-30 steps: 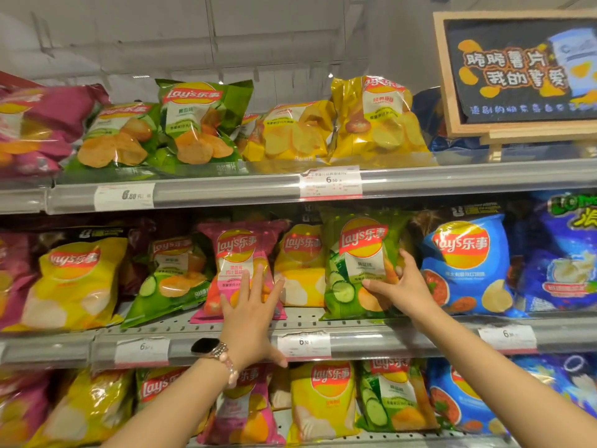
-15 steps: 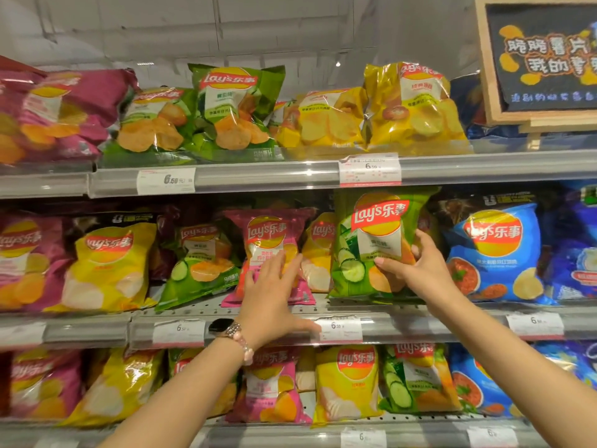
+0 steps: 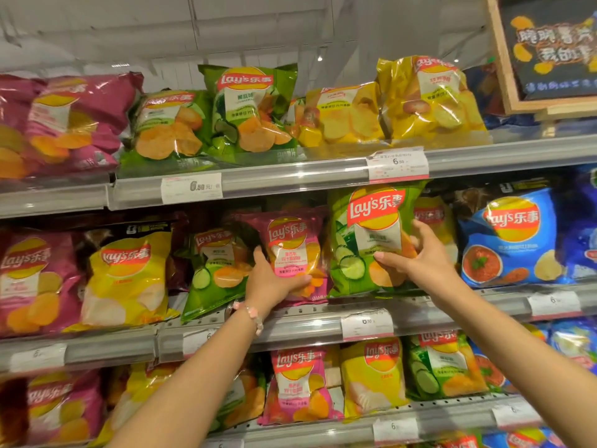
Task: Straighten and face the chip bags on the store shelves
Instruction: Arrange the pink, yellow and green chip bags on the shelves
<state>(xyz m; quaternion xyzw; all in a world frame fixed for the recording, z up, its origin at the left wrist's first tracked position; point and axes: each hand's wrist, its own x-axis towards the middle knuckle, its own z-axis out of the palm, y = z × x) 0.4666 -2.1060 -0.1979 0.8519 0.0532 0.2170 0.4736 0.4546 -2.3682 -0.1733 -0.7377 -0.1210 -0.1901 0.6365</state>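
Both hands work on the middle shelf (image 3: 300,321), whose front rail carries price tags (image 3: 367,324). The left hand (image 3: 274,281) cups the lower left corner of the pink bag (image 3: 292,250), fingers (image 3: 258,255) wrapped around its left edge and thumb pressed under its front, so they are clamped on it; the bag stands near the rail, tilted slightly. A beaded bracelet (image 3: 253,315) circles that wrist. The right hand (image 3: 423,257) grips the green bag (image 3: 365,240) by its right edge, thumb across the front and fingers (image 3: 420,226) behind, clamped on it; the bag stands upright at the shelf's front edge, its top almost touching the top shelf (image 3: 290,181) rail above. The two bags sit just beside each other with a narrow gap between. Left of the pink bag a small green bag (image 3: 213,270) leans, then a yellow bag (image 3: 129,279). Right of the green bag stands a blue bag (image 3: 510,237), near but apart. Headroom under the top shelf is tight.
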